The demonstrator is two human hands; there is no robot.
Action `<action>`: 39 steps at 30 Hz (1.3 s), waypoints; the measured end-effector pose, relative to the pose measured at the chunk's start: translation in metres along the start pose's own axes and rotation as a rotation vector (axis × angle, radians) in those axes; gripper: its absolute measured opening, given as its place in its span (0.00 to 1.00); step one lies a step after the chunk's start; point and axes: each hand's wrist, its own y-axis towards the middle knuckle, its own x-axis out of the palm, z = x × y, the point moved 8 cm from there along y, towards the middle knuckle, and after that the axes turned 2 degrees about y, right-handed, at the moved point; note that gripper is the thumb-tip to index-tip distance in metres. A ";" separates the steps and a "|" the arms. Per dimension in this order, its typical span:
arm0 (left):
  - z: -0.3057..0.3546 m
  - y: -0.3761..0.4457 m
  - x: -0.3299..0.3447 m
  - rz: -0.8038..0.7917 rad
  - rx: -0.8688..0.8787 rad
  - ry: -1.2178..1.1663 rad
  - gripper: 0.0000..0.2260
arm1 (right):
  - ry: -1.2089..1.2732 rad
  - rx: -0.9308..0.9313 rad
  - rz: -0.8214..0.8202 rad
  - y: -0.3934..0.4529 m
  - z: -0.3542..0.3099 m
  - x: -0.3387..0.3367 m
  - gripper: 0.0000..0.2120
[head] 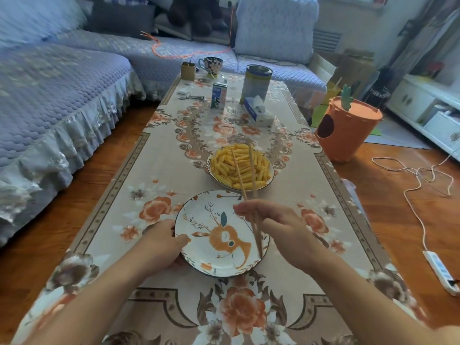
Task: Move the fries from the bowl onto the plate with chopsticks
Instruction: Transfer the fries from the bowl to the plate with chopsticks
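The fries (239, 168) are lying heaped in a white, dark-rimmed bowl (270, 176) on the tabletop (139, 180), just beyond the plate (199, 220) and well ahead of both hands. A pair of wooden chopsticks (245, 175) is being pinched by the right hand (271, 225), the fingers curled round the sticks above the plate's far right rim; the two tips are being held apart over the heap of fries, and whether they are touching the fries cannot be told. The left hand (161, 237) is being rested against the plate's left rim, the thumb lying over the edge and the fingers tucked beneath it, so the plate is being gripped there. The fries are being seen as short, crinkle-cut, bright yellow sticks piled in all directions, filling the bowl nearly to its rim. The plate is round and white with a dark edge, painted with an orange deer and thin branching antlers, and no fries are lying on it. The tabletop is being covered by a beige cloth printed with orange flowers. Further back a small milk carton (219, 97), a tall tin (256, 83), a tissue pack (257, 112) and a patterned mug (212, 66) are standing. An orange carrot-shaped bin (348, 130) is standing on the floor to the right of the table.
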 end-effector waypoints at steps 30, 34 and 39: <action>-0.033 0.061 -0.047 0.542 -0.034 0.405 0.21 | 0.567 -0.035 0.588 0.052 0.008 -0.104 0.23; -0.016 0.079 -0.043 0.595 -0.067 0.526 0.16 | 0.437 -0.017 0.501 0.065 0.004 -0.115 0.17; -0.008 0.093 -0.038 0.691 -0.040 0.605 0.16 | 0.160 -0.034 0.511 0.068 0.004 -0.123 0.19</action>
